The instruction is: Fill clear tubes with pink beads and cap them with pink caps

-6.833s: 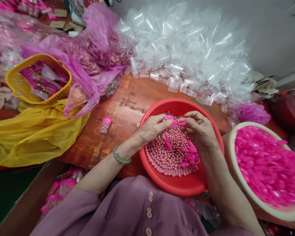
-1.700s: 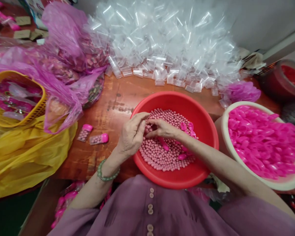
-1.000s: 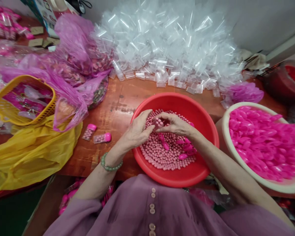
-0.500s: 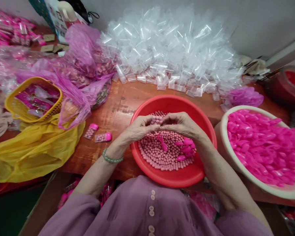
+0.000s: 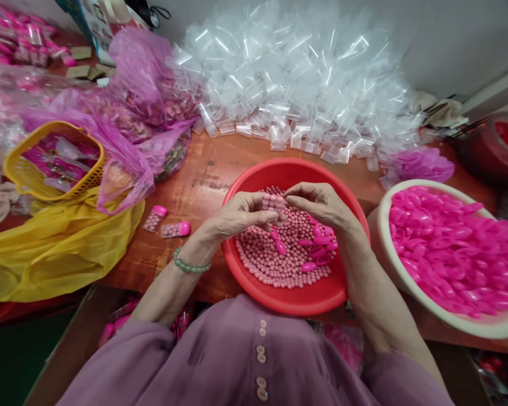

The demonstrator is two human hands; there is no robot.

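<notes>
My left hand (image 5: 241, 214) is closed around a small clear tube (image 5: 273, 202) filled with pink beads, held above the red basin (image 5: 288, 307). At the tube's right end, my right hand (image 5: 317, 204) has its thumb and fingertips drawn together; whatever is between them is too small to make out. Loose pink beads (image 5: 271, 270) cover the basin's bottom. Several glossy pink plastic pieces (image 5: 319, 242) lie on the beads at the right. Just below my left hand is another pink piece (image 5: 278, 243); I cannot tell whether it hangs or lies there.
Two bead-filled tubes with pink caps (image 5: 175, 229) lie left of the basin. A cream tub (image 5: 379, 225) of pink plastic pieces stands at the right. Clear empty tubes (image 5: 296, 84) are heaped behind. A yellow basket (image 5: 25, 192), yellow bag (image 5: 63, 248) and purple bags (image 5: 139, 73) occupy the left.
My right hand has shifted slightly up and right, so more of the tube's right end shows. My left hand keeps hold of the tube. The whole view has shifted slightly.
</notes>
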